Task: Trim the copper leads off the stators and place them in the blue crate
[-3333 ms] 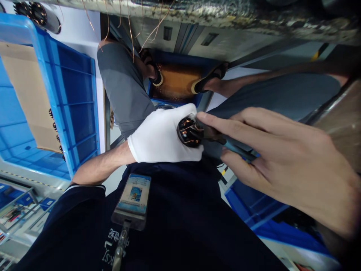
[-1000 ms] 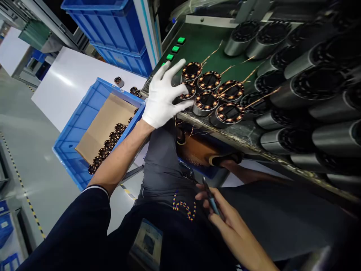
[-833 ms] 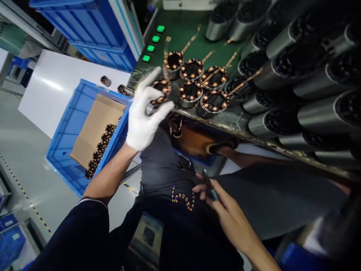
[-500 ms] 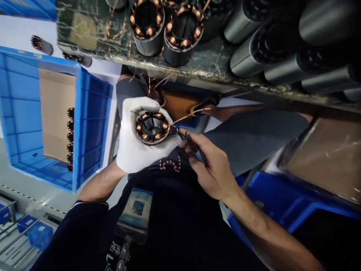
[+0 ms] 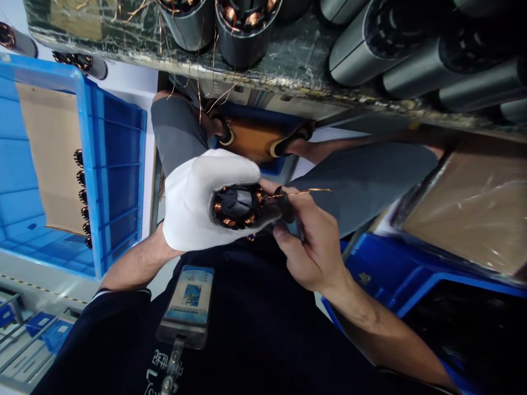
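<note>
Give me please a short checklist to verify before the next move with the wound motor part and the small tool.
1. Left hand wraps firmly around the stator: ok.
2. Right hand holds the small dark tool against the stator end: ok.
3. Copper lead wire sticks out free to the right, not tangled: ok.
4. Tool tip position on the wire: cannot tell, the fingers and the stator hide it.
5. Stator held apart from the bench edge above: ok.
6. Blue crate with finished stators on the left side: ok.
</note>
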A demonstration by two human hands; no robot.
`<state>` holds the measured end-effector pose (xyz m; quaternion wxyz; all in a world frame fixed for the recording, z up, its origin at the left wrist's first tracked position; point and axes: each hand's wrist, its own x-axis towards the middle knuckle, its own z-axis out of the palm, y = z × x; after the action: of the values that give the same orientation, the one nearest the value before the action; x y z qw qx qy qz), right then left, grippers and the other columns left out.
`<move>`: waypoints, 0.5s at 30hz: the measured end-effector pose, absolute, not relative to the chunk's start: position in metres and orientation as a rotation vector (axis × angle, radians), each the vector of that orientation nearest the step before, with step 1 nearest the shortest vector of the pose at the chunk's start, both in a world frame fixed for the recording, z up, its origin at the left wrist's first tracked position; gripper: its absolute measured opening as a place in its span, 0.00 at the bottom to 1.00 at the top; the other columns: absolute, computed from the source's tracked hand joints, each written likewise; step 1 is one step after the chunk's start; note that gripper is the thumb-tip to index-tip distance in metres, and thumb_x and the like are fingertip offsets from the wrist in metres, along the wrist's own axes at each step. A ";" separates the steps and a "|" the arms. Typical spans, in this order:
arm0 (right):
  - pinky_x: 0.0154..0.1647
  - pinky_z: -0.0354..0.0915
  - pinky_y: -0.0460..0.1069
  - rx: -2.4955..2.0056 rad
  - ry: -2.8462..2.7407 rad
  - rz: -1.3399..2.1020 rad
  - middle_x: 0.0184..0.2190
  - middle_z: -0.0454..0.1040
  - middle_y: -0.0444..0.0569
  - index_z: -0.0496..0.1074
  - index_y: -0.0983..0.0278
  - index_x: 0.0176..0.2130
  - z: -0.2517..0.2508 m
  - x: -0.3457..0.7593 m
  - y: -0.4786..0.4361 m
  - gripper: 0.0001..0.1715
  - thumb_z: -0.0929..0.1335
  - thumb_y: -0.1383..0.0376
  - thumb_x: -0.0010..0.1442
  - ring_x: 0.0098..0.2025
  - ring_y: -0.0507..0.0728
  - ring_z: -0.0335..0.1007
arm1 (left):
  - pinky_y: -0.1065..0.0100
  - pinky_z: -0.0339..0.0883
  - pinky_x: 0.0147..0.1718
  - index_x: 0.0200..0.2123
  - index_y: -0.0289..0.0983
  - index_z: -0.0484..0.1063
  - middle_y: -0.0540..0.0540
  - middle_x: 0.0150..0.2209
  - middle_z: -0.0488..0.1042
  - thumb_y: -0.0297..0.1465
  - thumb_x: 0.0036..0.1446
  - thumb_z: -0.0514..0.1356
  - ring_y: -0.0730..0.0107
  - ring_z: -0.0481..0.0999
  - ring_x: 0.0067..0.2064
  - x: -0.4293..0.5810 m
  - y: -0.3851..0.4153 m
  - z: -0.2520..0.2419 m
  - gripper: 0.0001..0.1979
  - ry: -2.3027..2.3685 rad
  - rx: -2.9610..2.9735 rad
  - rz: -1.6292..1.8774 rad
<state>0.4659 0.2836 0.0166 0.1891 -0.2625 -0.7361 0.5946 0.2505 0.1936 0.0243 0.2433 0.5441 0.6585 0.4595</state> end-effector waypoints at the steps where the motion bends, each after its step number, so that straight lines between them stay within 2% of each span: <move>1: 0.62 0.82 0.62 -0.725 -2.065 1.654 0.71 0.81 0.48 0.73 0.54 0.67 0.016 0.465 0.283 0.34 0.66 0.73 0.66 0.62 0.65 0.85 | 0.42 0.88 0.50 0.60 0.57 0.73 0.44 0.56 0.86 0.47 0.59 0.78 0.47 0.89 0.56 0.250 0.194 0.025 0.30 1.802 1.490 1.248; 5: 0.63 0.83 0.59 -0.677 -2.024 1.597 0.69 0.82 0.50 0.75 0.57 0.67 0.011 0.462 0.282 0.35 0.66 0.74 0.64 0.64 0.64 0.85 | 0.43 0.88 0.51 0.56 0.54 0.77 0.44 0.55 0.87 0.49 0.62 0.75 0.49 0.89 0.57 0.245 0.193 0.026 0.22 1.806 1.463 1.123; 8: 0.64 0.83 0.57 -0.697 -2.049 1.557 0.68 0.83 0.50 0.76 0.56 0.67 0.008 0.460 0.282 0.31 0.67 0.72 0.69 0.65 0.63 0.85 | 0.45 0.89 0.51 0.56 0.55 0.74 0.47 0.54 0.87 0.46 0.61 0.78 0.52 0.90 0.54 0.246 0.193 0.021 0.25 1.852 1.486 1.193; 11: 0.61 0.84 0.55 -0.776 -2.106 1.501 0.64 0.86 0.49 0.80 0.56 0.65 0.001 0.456 0.286 0.25 0.69 0.70 0.74 0.59 0.61 0.89 | 0.47 0.89 0.50 0.57 0.55 0.70 0.47 0.52 0.86 0.43 0.59 0.80 0.54 0.91 0.52 0.249 0.195 0.013 0.29 1.949 1.528 1.273; 15: 0.58 0.83 0.54 -0.874 -2.111 1.539 0.53 0.90 0.48 0.86 0.57 0.60 -0.016 0.451 0.298 0.18 0.72 0.66 0.75 0.51 0.60 0.90 | 0.54 0.87 0.43 0.55 0.47 0.73 0.47 0.47 0.86 0.42 0.59 0.82 0.58 0.91 0.45 0.250 0.198 0.006 0.29 2.113 1.611 1.204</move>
<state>0.4511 0.2985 -0.0155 0.1923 -0.3114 -0.7520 0.5482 0.2505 0.1975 0.0060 0.1122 0.5488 0.7197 0.4101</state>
